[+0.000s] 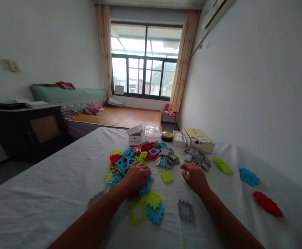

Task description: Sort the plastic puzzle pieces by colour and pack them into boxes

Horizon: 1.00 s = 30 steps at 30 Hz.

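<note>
My left hand (138,174) reaches over a heap of notched plastic puzzle tiles, its fingers bent down and close together. Whatever lies under those fingers is hidden. A blue tile (145,187) shows beside its wrist, and a small white lattice piece (154,171) lies just right of the fingertips. My right hand (194,177) is closed, fingers curled toward the thumb; I cannot make out what is in it. Part of a white piece (184,180) peeks out at its left edge. Between the hands lies a lime-green square tile (167,177).
Toward me lie a green frame tile (138,213), a blue tile (155,214) and a grey tile (185,210). Rightward are grey (199,159), green (223,166), blue (249,176) and red (268,204) tile groups. Behind stand a clear container (152,132), a round tin (167,136) and a yellow box (199,139).
</note>
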{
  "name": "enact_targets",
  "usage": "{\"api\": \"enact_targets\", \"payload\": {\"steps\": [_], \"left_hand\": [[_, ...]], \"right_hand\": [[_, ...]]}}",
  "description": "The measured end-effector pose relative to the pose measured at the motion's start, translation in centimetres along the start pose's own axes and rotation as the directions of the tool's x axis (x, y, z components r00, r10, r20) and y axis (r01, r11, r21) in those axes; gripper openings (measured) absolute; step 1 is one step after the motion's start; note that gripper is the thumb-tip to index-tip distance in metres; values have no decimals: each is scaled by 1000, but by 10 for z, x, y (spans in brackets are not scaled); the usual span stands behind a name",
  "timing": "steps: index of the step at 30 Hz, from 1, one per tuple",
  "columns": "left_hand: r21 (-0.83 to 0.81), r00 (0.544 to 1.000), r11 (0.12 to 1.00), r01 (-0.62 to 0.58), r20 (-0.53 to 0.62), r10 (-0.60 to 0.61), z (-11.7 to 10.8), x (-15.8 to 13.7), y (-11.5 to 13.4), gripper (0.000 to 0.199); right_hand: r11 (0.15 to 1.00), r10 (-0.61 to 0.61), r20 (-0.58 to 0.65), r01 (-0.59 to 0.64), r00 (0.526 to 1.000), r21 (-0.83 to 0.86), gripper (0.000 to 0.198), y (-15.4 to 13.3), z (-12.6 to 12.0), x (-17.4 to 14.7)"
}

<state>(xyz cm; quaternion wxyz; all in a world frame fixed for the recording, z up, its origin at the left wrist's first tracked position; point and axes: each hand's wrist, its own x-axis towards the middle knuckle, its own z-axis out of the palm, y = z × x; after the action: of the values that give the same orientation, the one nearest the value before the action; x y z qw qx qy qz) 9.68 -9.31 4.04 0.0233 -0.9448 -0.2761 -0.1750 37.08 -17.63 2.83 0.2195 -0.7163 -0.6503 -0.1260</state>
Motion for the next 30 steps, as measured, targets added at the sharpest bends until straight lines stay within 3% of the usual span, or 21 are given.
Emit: {"api": "enact_targets", "payload": {"steps": [3,6,9,11,17,25,30], "left_hand": [[2,1000,1000,6,-3,-6,-2,0,1,19],[18,998,999,42,-44,-42,-5,1,0,19],[20,989,994,108,-105,-105,-8,2,-2,20],[9,980,990,142,-142,-139,-8,3,-4,19],[4,974,987,159,-166,-156,-5,3,-5,18],[39,977,988,152,-157,-145,-6,3,-4,19],[54,981,989,139,-147,-130,-7,2,-3,19]], "right_hand": [[1000,-18,-38,17,999,-3,33,8,4,0],[979,-171,-8,170,985,115,36,-14,11,-3],[910,-379,73,358,922,208,40,-47,18,-6],[884,-447,133,413,885,219,46,-64,22,-7],[886,-457,258,409,851,218,49,-72,15,-8],[905,-424,339,379,840,195,19,-75,2,-16],[904,-427,338,385,838,187,16,-80,-6,-17]]}}
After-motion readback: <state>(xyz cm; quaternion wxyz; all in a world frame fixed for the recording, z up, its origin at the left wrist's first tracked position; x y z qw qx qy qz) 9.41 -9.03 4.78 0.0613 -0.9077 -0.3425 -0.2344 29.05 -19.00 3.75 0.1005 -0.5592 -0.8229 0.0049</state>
